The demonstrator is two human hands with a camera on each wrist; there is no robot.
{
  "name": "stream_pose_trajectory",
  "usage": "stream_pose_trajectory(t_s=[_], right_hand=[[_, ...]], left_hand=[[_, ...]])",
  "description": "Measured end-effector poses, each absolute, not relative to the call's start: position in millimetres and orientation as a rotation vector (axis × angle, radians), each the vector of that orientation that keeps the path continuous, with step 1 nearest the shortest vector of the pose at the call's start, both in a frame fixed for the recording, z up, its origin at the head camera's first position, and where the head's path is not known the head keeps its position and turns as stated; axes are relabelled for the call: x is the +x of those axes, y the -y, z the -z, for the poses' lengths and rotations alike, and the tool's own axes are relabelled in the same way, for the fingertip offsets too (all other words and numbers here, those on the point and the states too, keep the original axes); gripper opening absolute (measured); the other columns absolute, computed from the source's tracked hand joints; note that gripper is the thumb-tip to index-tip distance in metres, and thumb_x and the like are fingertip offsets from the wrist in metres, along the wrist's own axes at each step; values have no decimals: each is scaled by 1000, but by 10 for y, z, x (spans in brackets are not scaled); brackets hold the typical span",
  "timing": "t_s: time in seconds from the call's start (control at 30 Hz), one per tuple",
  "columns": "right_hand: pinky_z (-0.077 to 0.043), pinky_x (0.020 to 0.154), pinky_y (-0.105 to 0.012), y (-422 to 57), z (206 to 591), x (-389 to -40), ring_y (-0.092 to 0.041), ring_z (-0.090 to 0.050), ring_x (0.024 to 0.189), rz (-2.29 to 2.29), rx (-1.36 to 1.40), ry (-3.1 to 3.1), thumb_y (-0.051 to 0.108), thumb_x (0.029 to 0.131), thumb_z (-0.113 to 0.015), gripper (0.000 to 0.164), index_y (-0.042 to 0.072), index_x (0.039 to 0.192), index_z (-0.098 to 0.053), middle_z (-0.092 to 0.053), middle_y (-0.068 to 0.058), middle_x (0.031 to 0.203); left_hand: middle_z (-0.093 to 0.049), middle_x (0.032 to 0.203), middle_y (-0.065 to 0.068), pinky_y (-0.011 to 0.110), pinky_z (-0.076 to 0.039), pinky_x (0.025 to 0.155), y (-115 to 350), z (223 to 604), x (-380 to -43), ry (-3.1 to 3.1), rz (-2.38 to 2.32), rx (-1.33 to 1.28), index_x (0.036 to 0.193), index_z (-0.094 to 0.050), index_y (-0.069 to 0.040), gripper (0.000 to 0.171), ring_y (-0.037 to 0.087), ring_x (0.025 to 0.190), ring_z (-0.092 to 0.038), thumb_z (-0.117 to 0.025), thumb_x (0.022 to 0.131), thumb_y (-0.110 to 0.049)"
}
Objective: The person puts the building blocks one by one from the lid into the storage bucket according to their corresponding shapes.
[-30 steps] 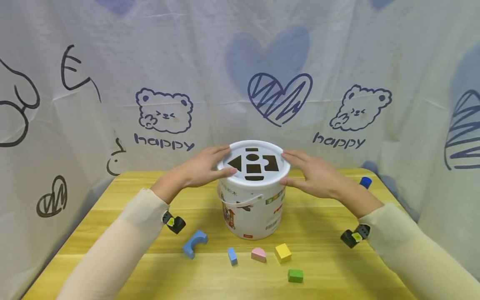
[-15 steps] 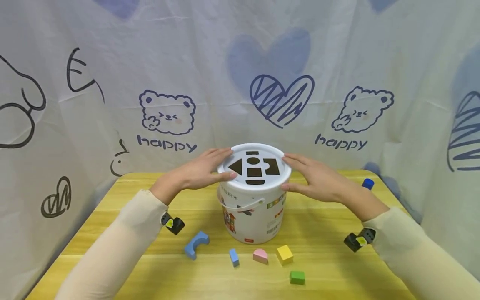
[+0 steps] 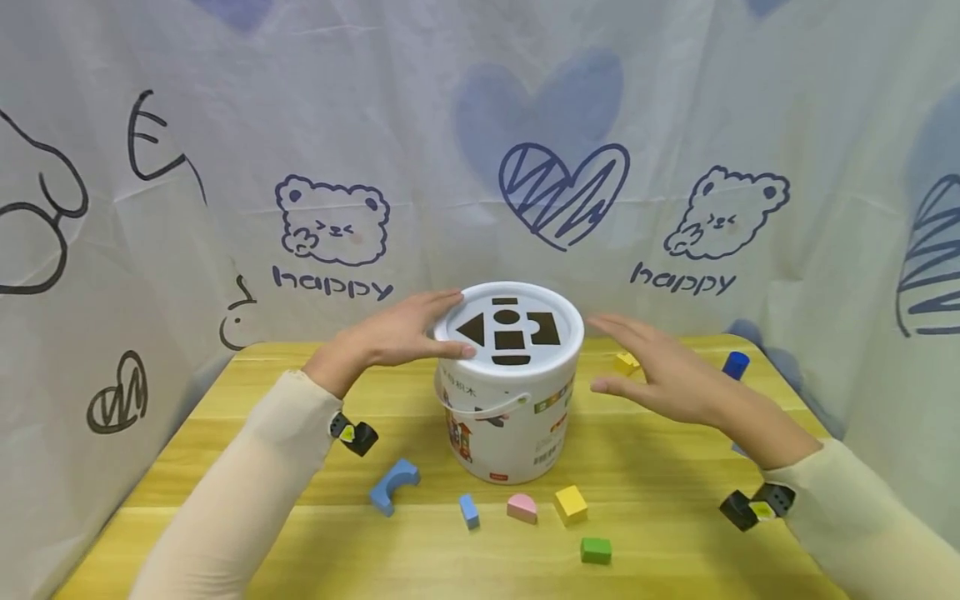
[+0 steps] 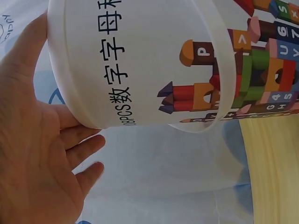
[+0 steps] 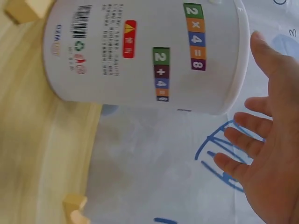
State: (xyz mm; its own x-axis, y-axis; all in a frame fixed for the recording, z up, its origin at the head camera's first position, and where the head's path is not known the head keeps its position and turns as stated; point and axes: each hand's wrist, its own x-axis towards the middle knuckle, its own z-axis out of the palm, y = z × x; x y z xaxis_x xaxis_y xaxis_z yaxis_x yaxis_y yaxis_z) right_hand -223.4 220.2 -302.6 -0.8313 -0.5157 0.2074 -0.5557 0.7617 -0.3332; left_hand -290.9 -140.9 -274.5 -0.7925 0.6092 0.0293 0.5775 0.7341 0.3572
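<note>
A white bucket (image 3: 502, 442) stands upright on the wooden table. Its white lid (image 3: 536, 300) has dark cut-outs: a triangle, a circle, a square and other shapes. My left hand (image 3: 397, 332) rests on the lid's left side, thumb over the rim and fingers along its far edge. In the left wrist view, the fingers of that hand (image 4: 42, 149) lie loosely by the rim. Right of the bucket, my right hand (image 3: 663, 371) is held in the air with extended fingers, apart from the lid. The right wrist view shows that hand (image 5: 275, 135) holding nothing.
In front of the bucket lie a blue arch (image 3: 393, 483), a small blue block (image 3: 469, 511), a pink half-round (image 3: 522, 508), a yellow block (image 3: 572, 505) and a green block (image 3: 596, 551). Behind my right hand are a yellow block (image 3: 626, 363) and a blue cylinder (image 3: 736, 365).
My right hand has left the lid's rim and moved right, which uncovers a yellow block behind it. My left hand stays at the lid's left side. The bucket has hardly moved.
</note>
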Motion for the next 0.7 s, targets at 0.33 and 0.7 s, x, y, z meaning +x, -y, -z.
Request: stream_pose_trajectory(t_s=[0.33, 0.7], right_hand=[[-43, 100, -59, -2420, 3411, -1997, -34, -50, 125, -709, 922, 2778, 43, 93, -66, 62, 12, 143, -47, -51, -10, 140], [-53, 93, -40, -2331, 3876, -1938, -16, -57, 114, -857, 1051, 2792, 39, 91, -70, 46, 20, 131, -59, -59, 6, 129]], left_hand=[[-27, 159, 9, 55, -22, 115, 1390, 2769, -2927, -2867, -498, 929, 154, -29, -10, 103, 32, 143, -25, -60, 80, -74], [-29, 157, 10, 54, -23, 115, 1406, 2754, -2954, -2885, -517, 944, 153, -32, -9, 102, 32, 142, -26, -62, 79, -73]])
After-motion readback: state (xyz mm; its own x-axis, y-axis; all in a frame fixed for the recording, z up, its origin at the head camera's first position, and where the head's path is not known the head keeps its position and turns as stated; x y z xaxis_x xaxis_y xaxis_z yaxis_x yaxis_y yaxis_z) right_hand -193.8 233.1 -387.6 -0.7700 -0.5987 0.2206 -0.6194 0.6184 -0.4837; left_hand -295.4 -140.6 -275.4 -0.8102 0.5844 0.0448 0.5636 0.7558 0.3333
